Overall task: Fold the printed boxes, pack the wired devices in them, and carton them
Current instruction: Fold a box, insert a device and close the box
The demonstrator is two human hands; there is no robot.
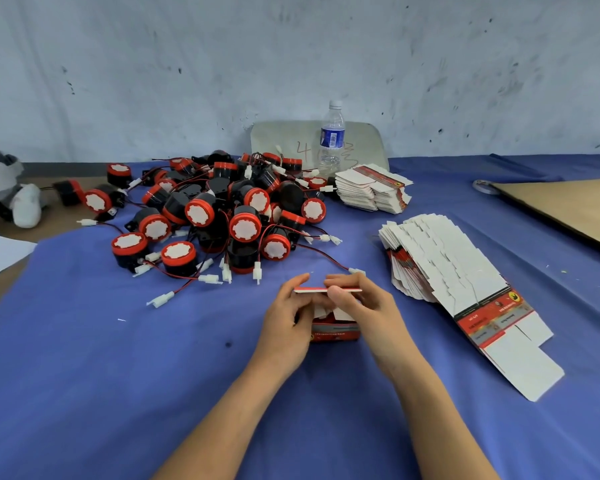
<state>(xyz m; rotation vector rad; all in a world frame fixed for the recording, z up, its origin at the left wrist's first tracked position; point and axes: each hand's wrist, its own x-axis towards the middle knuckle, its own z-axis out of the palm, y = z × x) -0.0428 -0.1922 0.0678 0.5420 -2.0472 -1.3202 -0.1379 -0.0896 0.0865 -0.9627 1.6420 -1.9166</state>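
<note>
One printed box (335,332), half-folded, stood on the table (118,375), gripped by left hand (284,323) and right hand (364,306) at its raised lid flap (326,290); flaps best creased squarely and tucked fully before loading from the wired devices (219,209) heaped just beyond.

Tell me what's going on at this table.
A person is folding up one red printed box in the middle of the blue table cloth. The left hand and the right hand both grip it and pinch its top flap level. Whether a device is inside yet cannot be seen. A pile of wired devices waits behind, and a fanned stack of flat boxes lies to the right.
</note>
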